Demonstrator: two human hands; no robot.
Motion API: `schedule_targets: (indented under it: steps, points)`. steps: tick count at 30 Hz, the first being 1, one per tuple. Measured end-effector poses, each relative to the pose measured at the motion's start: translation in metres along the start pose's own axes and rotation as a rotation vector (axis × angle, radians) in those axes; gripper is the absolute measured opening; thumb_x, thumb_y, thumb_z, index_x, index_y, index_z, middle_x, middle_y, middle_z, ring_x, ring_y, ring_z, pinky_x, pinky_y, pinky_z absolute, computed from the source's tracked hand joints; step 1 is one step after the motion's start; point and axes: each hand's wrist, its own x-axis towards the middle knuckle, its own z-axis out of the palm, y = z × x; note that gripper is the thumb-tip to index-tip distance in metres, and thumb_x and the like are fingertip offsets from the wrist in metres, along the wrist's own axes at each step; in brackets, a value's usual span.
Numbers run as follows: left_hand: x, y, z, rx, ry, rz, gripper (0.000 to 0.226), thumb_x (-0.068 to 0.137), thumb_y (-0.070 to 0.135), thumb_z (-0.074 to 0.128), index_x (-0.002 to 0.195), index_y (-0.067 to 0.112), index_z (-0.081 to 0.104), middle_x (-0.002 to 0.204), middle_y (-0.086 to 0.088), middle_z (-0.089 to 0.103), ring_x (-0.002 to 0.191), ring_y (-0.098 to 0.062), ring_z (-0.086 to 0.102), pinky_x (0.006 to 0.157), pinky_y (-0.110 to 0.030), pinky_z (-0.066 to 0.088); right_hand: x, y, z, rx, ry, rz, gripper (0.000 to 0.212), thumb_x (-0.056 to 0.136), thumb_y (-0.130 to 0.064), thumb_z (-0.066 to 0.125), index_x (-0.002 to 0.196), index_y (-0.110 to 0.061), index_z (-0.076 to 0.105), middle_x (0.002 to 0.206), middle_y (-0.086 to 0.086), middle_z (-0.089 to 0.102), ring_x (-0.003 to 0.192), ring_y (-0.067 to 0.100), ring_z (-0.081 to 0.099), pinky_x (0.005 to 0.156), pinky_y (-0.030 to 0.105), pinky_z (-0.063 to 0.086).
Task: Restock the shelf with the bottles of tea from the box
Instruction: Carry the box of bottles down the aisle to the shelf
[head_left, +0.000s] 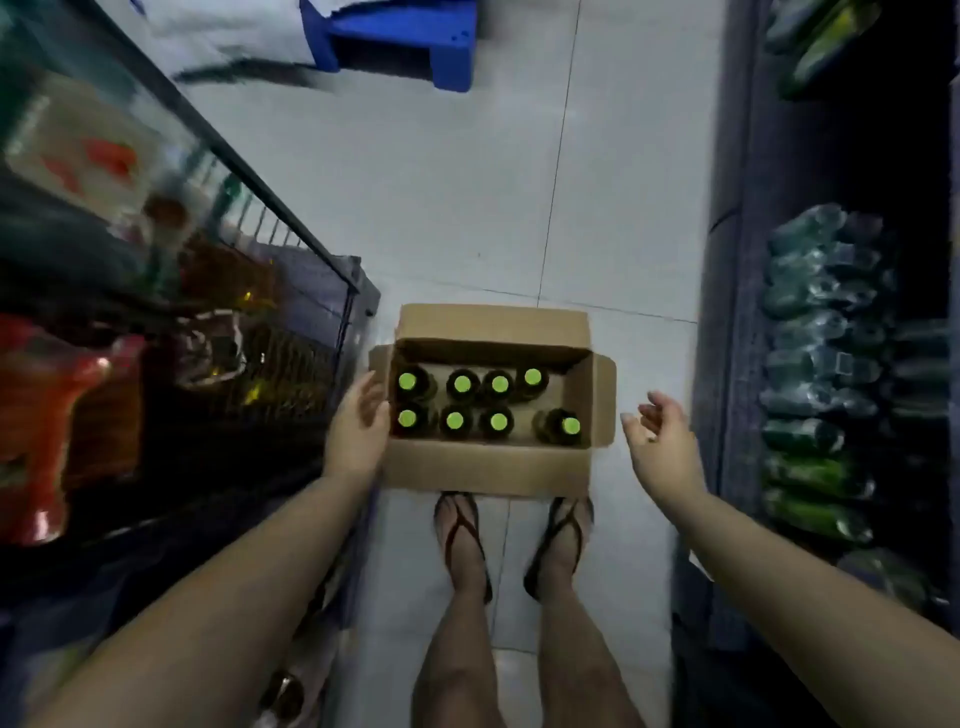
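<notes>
Reaching down, the person's left hand (358, 434) rests at the left edge of the box (488, 465), low in the middle of the frame. Its fingers look straight and hold nothing. Eight bottles of tea (480, 402) stand inside in two rows, green caps up. To do this well, the person should probably take one bottle by its neck and lift it straight up. The right hand (662, 444), just right of the box, hangs in the air, fingers loosely spread, holding nothing. The shelf (831, 364) runs down the right side.
</notes>
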Motion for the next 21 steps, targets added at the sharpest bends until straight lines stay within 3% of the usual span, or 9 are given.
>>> schedule_targets:
  steps: [4, 7, 11, 13, 17, 21]
  points:
    - [0.073, -0.058, 0.022, 0.079, 0.017, 0.04, 0.043, 0.095, 0.015, 0.053, 0.137, 0.02, 0.046, 0.133, -0.001, 0.055, 0.122, -0.013, 0.051, 0.105, -0.034, 0.042, 0.075, 0.042, 0.05, -0.091, -0.011, -0.064, 0.051, 0.094, -0.024, 0.054, 0.141, -0.016, 0.035, 0.14, 0.003, 0.048, 0.122, 0.015, 0.047, 0.097, 0.031, 0.038]
    - [0.116, -0.104, 0.04, 0.118, -0.003, 0.072, 0.045, 0.095, 0.011, 0.052, 0.137, 0.024, 0.045, 0.134, 0.003, 0.05, 0.123, -0.008, 0.045, 0.104, -0.031, 0.039, 0.122, 0.081, 0.083, -0.154, -0.006, -0.098, 0.056, 0.094, -0.028, 0.054, 0.144, -0.021, 0.031, 0.147, 0.003, 0.041, 0.132, 0.023, 0.041, 0.105, 0.039, 0.036]
    - [0.168, -0.156, 0.047, 0.155, 0.025, 0.099, 0.05, 0.093, 0.026, 0.054, 0.138, 0.041, 0.04, 0.145, 0.0, 0.045, 0.133, -0.016, 0.043, 0.11, -0.046, 0.038, 0.168, 0.121, 0.118, -0.158, -0.019, -0.141, 0.06, 0.097, -0.028, 0.046, 0.15, -0.027, 0.018, 0.154, 0.003, 0.029, 0.14, 0.023, 0.03, 0.11, 0.041, 0.029]
    - [0.179, -0.169, 0.049, 0.092, 0.007, 0.088, 0.051, 0.096, 0.024, 0.051, 0.139, 0.047, 0.036, 0.148, 0.003, 0.041, 0.135, -0.015, 0.04, 0.111, -0.045, 0.037, 0.18, 0.136, 0.127, -0.116, -0.058, -0.174, 0.059, 0.099, -0.029, 0.041, 0.15, -0.035, 0.011, 0.157, -0.003, 0.024, 0.14, 0.017, 0.028, 0.11, 0.041, 0.03]
    - [0.187, -0.188, 0.056, 0.002, -0.111, 0.097, 0.061, 0.099, 0.017, 0.045, 0.132, 0.066, 0.027, 0.153, 0.011, 0.033, 0.139, -0.013, 0.034, 0.112, -0.047, 0.034, 0.189, 0.157, 0.142, -0.088, -0.095, -0.166, 0.061, 0.101, -0.029, 0.035, 0.148, -0.044, -0.002, 0.157, -0.011, 0.018, 0.139, 0.024, 0.032, 0.106, 0.038, 0.031]
    - [0.196, -0.2, 0.058, -0.001, -0.099, 0.107, 0.071, 0.098, 0.012, 0.047, 0.132, 0.067, 0.019, 0.155, 0.015, 0.027, 0.141, -0.009, 0.029, 0.114, -0.044, 0.031, 0.192, 0.161, 0.15, -0.102, -0.069, -0.165, 0.064, 0.1, -0.026, 0.037, 0.148, -0.044, -0.002, 0.14, -0.024, 0.02, 0.133, 0.032, 0.042, 0.102, 0.038, 0.035]
